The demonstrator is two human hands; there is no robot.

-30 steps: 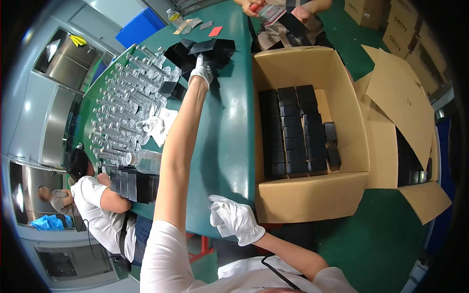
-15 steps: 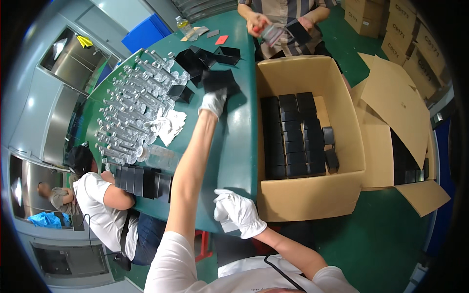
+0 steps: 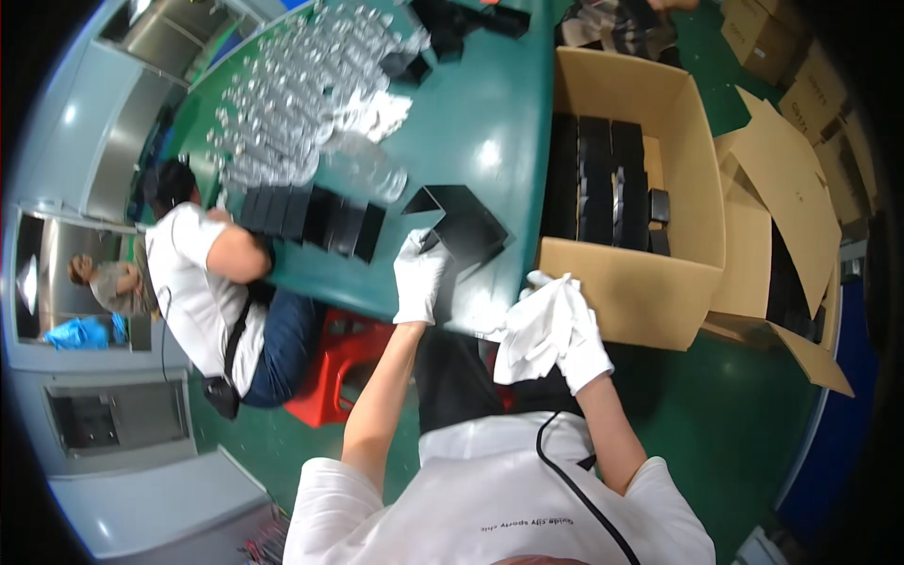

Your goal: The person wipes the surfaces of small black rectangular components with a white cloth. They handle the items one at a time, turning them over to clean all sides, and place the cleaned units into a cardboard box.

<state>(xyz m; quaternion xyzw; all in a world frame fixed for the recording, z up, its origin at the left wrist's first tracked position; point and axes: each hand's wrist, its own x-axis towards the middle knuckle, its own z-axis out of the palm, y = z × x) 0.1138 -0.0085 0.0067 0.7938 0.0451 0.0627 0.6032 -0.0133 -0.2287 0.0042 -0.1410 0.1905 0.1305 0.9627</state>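
Note:
My left hand (image 3: 420, 279), in a white glove, pinches the near edge of an open black box (image 3: 474, 228) by the front edge of the green table (image 3: 476, 104). The box's flaps stand apart, and its inside partly shows. My right hand (image 3: 582, 347), also gloved, grips a crumpled white cloth (image 3: 535, 331) in front of the large carton. Left of the black box is a row of black boxes (image 3: 306, 218). A clear plastic container (image 3: 365, 168) lies behind that row.
Many clear stemmed pieces (image 3: 282, 104) crowd the table's far left, beside a white crumpled cloth (image 3: 377, 115). More black boxes (image 3: 452, 24) lie at the back. The carton (image 3: 631, 294) holds black boxes. A co-worker (image 3: 202, 254) sits left near a red stool (image 3: 325, 400); another person's clothing (image 3: 621, 28) shows beyond.
My left hand has drawn the black box from the back of the table to the near edge. My right hand has moved right, its white cloth now hanging in view. The whole view has shifted.

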